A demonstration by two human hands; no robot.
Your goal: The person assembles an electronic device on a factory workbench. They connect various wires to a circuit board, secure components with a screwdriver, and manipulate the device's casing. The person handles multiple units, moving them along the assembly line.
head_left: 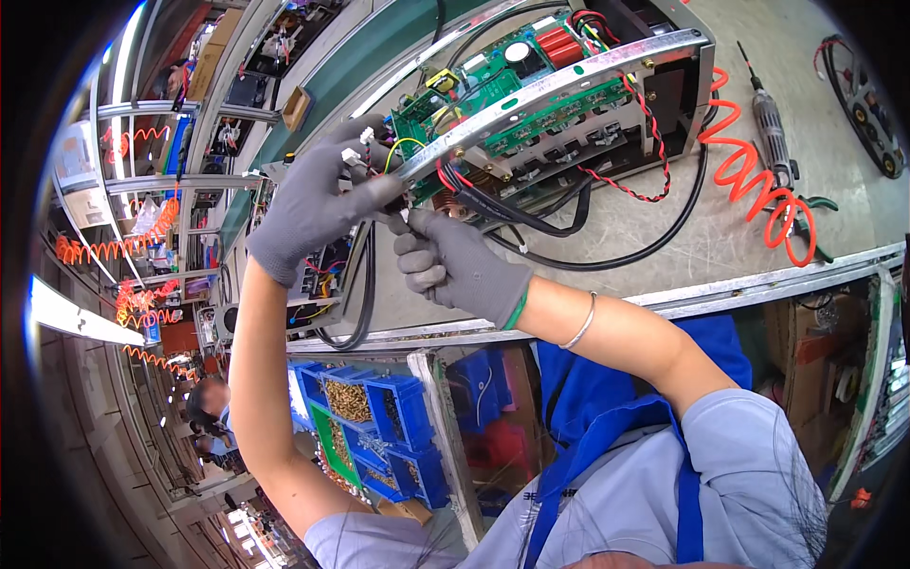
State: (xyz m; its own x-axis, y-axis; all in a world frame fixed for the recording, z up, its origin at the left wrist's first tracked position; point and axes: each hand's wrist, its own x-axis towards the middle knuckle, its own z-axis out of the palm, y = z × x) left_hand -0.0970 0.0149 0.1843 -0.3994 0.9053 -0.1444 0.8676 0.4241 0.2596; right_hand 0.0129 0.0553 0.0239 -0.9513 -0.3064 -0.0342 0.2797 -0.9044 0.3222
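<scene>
Lengthwise, the open chassis [545,88] slants up rightward from the gloved hands [318,204] [466,266].

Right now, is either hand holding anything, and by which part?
The right hand seems to pinch a white plug in its fingers; which end, I cannot tell. Whether the left hand holds the yellow wire beside it is unclear.

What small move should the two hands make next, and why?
Perhaps the right hand should gently turn the small white piece at its fingertips into clearer view: the left hand is close beside it, near the metal frame, and whether it is joined to anything cannot be seen.
</scene>
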